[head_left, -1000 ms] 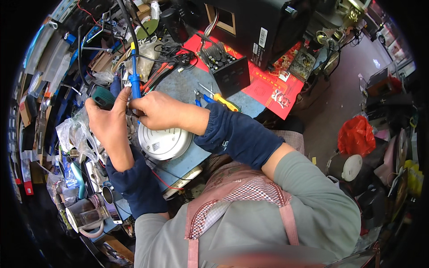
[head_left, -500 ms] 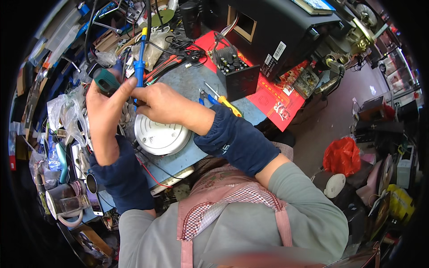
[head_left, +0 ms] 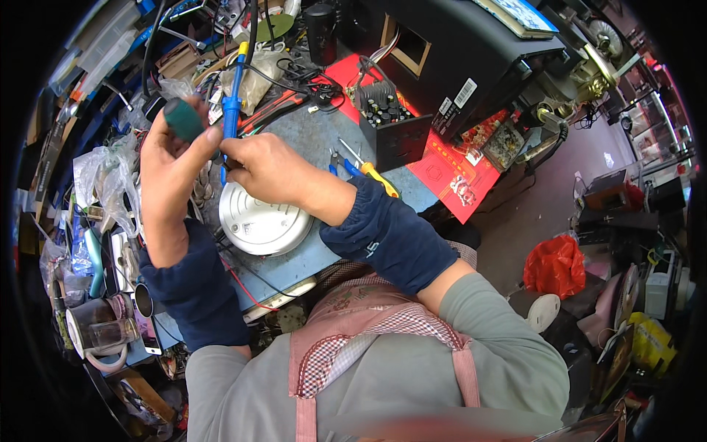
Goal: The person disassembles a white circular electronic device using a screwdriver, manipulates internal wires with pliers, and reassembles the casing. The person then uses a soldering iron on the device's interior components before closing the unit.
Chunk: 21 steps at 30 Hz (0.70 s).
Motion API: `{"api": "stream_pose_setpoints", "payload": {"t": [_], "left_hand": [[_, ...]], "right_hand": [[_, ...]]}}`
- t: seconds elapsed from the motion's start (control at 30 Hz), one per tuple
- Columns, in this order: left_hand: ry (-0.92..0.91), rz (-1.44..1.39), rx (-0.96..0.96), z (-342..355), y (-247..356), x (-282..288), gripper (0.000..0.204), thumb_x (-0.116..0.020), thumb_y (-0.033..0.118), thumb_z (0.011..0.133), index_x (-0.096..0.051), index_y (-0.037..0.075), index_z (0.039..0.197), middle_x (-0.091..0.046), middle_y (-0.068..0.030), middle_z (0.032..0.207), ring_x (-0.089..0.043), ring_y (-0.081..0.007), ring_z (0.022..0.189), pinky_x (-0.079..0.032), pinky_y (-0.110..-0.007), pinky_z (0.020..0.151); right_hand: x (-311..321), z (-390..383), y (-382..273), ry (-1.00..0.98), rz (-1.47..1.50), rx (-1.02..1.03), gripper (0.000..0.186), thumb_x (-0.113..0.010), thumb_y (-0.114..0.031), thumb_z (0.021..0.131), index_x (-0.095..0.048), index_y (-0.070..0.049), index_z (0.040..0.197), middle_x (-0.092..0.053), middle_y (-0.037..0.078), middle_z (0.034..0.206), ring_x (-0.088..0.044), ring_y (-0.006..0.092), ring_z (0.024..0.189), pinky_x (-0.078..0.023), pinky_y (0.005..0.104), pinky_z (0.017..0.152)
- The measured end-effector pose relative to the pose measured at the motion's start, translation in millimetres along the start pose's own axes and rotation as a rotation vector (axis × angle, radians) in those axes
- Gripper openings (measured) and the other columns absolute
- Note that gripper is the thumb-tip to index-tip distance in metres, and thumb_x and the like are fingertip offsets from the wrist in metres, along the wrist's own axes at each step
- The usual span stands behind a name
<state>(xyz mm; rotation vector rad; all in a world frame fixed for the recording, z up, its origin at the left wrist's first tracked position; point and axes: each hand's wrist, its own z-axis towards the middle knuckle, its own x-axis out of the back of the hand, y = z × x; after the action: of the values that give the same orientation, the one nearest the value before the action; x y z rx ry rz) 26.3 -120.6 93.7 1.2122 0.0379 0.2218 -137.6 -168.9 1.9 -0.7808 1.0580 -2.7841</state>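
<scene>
My left hand (head_left: pixel 171 173) is raised above the left of the bench, its fingers curled round a dark green, rounded object (head_left: pixel 184 121). That object looks like a thick tool handle, but its kind is unclear. Close against the left thumb, my right hand (head_left: pixel 269 166) pinches with thumb and forefinger; what sits in the pinch is hidden. A slim blue tool (head_left: pixel 231 114) with a yellow end passes behind the right fingertips, and I cannot tell whether they grip it. Below the right hand lies a round white slotted device (head_left: pixel 265 223) on the blue bench top.
Blue-handled pliers (head_left: pixel 344 165) and a yellow-handled screwdriver (head_left: pixel 379 180) lie right of my hand. Beyond them, a black panel with a circuit board (head_left: pixel 394 136) stands on red paper (head_left: pixel 460 184) beside a large black cabinet (head_left: pixel 471 70). Plastic bags (head_left: pixel 110 177) crowd the left.
The dark green object has turned in my left hand and now shows a different side, with the fingers blurred around it. My right hand stays nearly in place.
</scene>
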Motion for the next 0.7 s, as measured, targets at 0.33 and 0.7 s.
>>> {"api": "stream_pose_setpoints", "payload": {"t": [0.33,0.7], "left_hand": [[-0.003,0.166,-0.108,1.4,-3.5,4.2,0.040,-0.096,0.009,0.086,-0.070,0.001,0.116,-0.072,-0.0007,0.097,-0.066,-0.0080,0.086,-0.053,-0.025,0.073],[-0.147,-0.050,-0.041,4.2,-4.3,1.4,0.045,-0.090,0.007,0.093,-0.071,-0.001,0.133,-0.079,-0.0058,0.108,-0.074,-0.0110,0.096,-0.061,-0.028,0.089]], "right_hand": [[-2.6,0.5,-0.6,0.032,0.161,-0.029,0.042,-0.082,-0.003,0.083,-0.070,-0.001,0.123,-0.076,0.019,0.089,-0.077,0.0408,0.085,-0.061,0.0477,0.075],[3.3,0.8,-7.5,-0.025,0.206,-0.144,0.033,-0.084,-0.003,0.087,-0.069,0.001,0.116,-0.078,0.014,0.090,-0.079,0.0299,0.083,-0.062,0.0406,0.076]]}}
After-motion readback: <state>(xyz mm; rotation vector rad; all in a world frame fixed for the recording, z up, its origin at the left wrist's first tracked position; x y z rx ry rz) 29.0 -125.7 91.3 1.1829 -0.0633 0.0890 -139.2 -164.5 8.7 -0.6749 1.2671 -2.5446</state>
